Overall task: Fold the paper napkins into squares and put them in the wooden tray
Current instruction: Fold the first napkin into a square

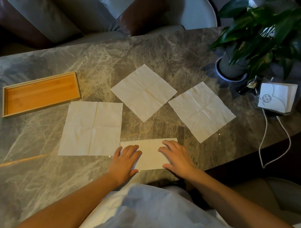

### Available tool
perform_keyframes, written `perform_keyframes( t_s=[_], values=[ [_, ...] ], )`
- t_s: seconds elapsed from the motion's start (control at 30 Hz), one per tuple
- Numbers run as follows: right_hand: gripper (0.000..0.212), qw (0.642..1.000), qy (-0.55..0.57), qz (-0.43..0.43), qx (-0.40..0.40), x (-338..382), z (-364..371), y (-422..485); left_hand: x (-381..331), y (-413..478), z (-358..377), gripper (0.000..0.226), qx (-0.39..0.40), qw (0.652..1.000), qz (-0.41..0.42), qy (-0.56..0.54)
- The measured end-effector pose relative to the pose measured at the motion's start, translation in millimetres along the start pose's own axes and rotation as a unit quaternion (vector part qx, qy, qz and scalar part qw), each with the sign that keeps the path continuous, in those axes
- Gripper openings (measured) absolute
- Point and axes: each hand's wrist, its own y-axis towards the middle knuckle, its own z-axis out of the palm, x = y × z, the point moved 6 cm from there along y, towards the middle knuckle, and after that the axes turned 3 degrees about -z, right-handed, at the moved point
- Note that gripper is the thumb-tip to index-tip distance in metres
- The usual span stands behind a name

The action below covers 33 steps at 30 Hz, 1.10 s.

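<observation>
Item in hand: half-folded napkin [150, 153], a long rectangle lying at the near edge of the marble table [37, 141], directly in front of the person.
Left hand [125, 160]: flat, fingers straight, pressing on the left end of the rectangle; it grips nothing.
Right hand [175, 156]: flat, fingers spread, pressing on the right end; also gripping nothing. The hands sit apart, with bare paper between them.
Step judged: first fold made and being smoothed down. A second fold across the middle crease is still needed to make a square.
Wooden tray [40, 95]: at the far left of the table, well apart from the hands; holds no napkins.
Near-left napkin [91, 129]: fully open and flat, just beside the half-folded one.
Centre napkin [144, 92]: fully open, turned corner-on.
Right napkin [201, 111]: fully open, just beside the centre one.
Done: none squared, none placed.
Left: finish this one and carry it to the tray, then fold and place the other three.
Other stock: potted plant [258, 37], wrapped napkin pack [275, 97] and white cable [265, 139], at the right end of the table.
</observation>
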Motion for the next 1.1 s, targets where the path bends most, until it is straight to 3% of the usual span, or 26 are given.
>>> perform_keyframes(
  t_s=[0.13,0.27,0.37,0.47,0.6,0.77,0.87,1.1],
  values=[
    [0.063,0.999,-0.004,0.035,0.010,-24.0,-3.7,-14.7,12.1,-5.1,-2.5,0.065,0.010,0.999,-0.042,-0.015],
    [0.062,0.992,-0.015,0.123,-0.011,-28.5,-7.1,-27.1,9.4,-5.4,-18.2,0.056,-0.080,0.996,-0.028,-0.029],
    [0.050,0.985,0.059,0.163,-0.018,-11.7,-3.5,-27.6,8.1,1.6,-14.3,0.047,-0.053,0.997,-0.027,-0.054],
    [0.038,0.983,0.122,0.136,0.017,12.4,1.4,-20.8,8.6,12.8,-8.6,0.051,-0.030,0.995,-0.040,-0.087],
    [0.028,0.985,0.154,0.072,0.036,25.9,2.5,-14.1,5.2,26.3,-6.8,0.058,-0.018,0.999,-0.009,-0.044],
    [0.042,0.996,0.085,0.002,0.034,16.6,5.1,-16.7,10.0,28.6,3.9,0.059,0.026,0.999,0.017,-0.043],
    [0.040,0.993,0.112,0.018,0.025,15.0,6.7,-17.2,12.5,25.6,3.1,0.055,0.021,0.998,0.015,-0.055],
    [0.011,0.979,0.185,0.064,-0.052,19.2,-2.6,-4.0,15.5,21.0,2.2,0.063,0.023,0.997,0.029,-0.071]
  ],
)
